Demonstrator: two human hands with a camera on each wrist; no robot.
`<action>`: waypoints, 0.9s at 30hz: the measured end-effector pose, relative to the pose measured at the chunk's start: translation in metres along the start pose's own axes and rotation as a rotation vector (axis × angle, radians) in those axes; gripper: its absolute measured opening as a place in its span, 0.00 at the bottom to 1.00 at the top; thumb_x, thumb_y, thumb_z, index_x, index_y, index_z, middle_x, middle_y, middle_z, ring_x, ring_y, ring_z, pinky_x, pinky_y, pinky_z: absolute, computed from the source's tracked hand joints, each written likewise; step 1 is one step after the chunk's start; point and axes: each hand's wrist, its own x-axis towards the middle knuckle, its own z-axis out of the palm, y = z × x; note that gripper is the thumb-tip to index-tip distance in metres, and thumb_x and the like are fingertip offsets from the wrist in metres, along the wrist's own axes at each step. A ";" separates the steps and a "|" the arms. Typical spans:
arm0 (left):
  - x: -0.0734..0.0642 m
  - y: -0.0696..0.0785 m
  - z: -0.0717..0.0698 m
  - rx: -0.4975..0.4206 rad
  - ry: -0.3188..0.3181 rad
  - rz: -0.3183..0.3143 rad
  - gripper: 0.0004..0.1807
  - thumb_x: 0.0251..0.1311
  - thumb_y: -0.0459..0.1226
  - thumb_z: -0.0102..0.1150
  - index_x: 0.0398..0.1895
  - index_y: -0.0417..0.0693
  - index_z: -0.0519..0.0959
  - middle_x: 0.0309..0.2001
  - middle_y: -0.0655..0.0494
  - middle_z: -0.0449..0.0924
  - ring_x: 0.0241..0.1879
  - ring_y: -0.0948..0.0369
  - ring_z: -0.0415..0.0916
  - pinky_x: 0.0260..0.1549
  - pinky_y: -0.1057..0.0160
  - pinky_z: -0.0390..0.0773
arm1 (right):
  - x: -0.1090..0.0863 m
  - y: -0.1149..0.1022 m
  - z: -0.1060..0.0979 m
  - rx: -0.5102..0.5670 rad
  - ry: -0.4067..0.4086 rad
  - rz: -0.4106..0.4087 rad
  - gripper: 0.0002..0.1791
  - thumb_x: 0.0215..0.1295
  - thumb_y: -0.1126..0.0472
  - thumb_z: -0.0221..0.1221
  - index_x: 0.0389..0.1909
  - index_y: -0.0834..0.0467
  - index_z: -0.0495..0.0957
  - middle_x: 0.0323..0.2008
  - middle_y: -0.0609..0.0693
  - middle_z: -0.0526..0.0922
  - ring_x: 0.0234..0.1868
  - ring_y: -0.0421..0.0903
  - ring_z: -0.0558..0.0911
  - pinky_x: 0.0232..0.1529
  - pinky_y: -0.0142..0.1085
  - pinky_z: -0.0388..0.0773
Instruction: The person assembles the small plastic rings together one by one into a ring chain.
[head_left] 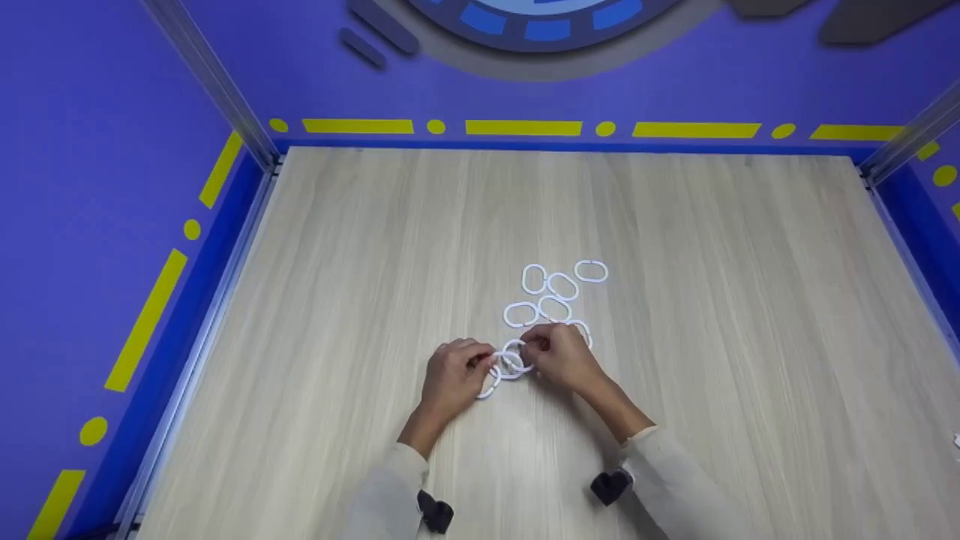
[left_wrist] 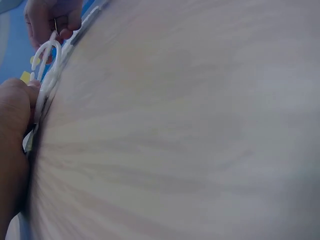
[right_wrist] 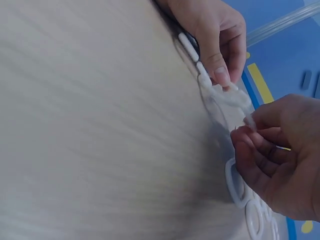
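Note:
Low in the middle of the head view, the left hand (head_left: 453,379) pinches a white oval plastic ring (head_left: 501,373) between thumb and fingers. Facing it, the right hand (head_left: 562,358) pinches another white ring (head_left: 516,343) that overlaps the first one. A further white ring (head_left: 491,384) lies by the left thumb, partly under the hand. In the right wrist view, the right hand (right_wrist: 280,155) and left hand (right_wrist: 220,45) hold the rings just above the table. Whether the held rings are hooked together cannot be made out.
Several loose white rings (head_left: 554,308) lie on the wooden table (head_left: 360,247) beyond the hands, one (head_left: 583,330) partly behind the right hand. Blue walls (head_left: 360,97) with yellow marks border the table's back and sides. A small white thing (head_left: 956,440) sits at the right edge.

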 end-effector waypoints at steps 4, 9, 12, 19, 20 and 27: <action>-0.001 0.001 0.000 0.034 -0.016 0.004 0.07 0.65 0.43 0.66 0.40 0.53 0.89 0.34 0.63 0.88 0.35 0.65 0.80 0.37 0.62 0.72 | -0.005 0.009 -0.005 0.135 -0.052 0.005 0.11 0.64 0.73 0.58 0.44 0.69 0.84 0.34 0.60 0.87 0.27 0.38 0.77 0.26 0.26 0.73; -0.002 0.001 0.001 0.115 -0.037 0.062 0.10 0.65 0.47 0.65 0.41 0.55 0.89 0.37 0.64 0.86 0.38 0.64 0.80 0.37 0.62 0.72 | -0.013 0.017 -0.012 0.166 -0.098 -0.030 0.13 0.67 0.74 0.57 0.50 0.71 0.82 0.43 0.64 0.87 0.35 0.41 0.79 0.34 0.26 0.74; -0.003 0.001 0.001 0.161 -0.039 0.096 0.10 0.65 0.48 0.64 0.40 0.55 0.88 0.38 0.64 0.84 0.39 0.63 0.78 0.38 0.62 0.73 | -0.017 0.019 -0.015 0.153 -0.110 -0.040 0.12 0.66 0.74 0.59 0.49 0.70 0.82 0.41 0.63 0.87 0.35 0.41 0.79 0.34 0.26 0.75; -0.008 -0.006 -0.006 0.220 -0.074 0.111 0.11 0.68 0.48 0.60 0.42 0.56 0.87 0.44 0.62 0.81 0.45 0.62 0.75 0.44 0.60 0.74 | -0.026 0.015 -0.014 0.191 -0.117 -0.025 0.10 0.66 0.73 0.60 0.47 0.69 0.83 0.38 0.63 0.87 0.34 0.41 0.80 0.34 0.25 0.75; -0.008 -0.007 -0.007 0.228 -0.072 0.113 0.11 0.68 0.48 0.59 0.43 0.56 0.87 0.45 0.62 0.81 0.47 0.62 0.75 0.45 0.60 0.74 | -0.028 0.015 -0.013 0.213 -0.130 -0.016 0.11 0.66 0.73 0.60 0.47 0.69 0.83 0.39 0.63 0.87 0.34 0.42 0.80 0.34 0.25 0.76; -0.009 -0.016 -0.019 0.272 -0.069 0.110 0.15 0.67 0.51 0.58 0.46 0.55 0.85 0.51 0.58 0.81 0.53 0.58 0.75 0.46 0.57 0.73 | -0.031 0.024 -0.013 0.379 -0.203 0.036 0.13 0.68 0.73 0.57 0.51 0.73 0.79 0.41 0.70 0.85 0.35 0.37 0.82 0.31 0.25 0.76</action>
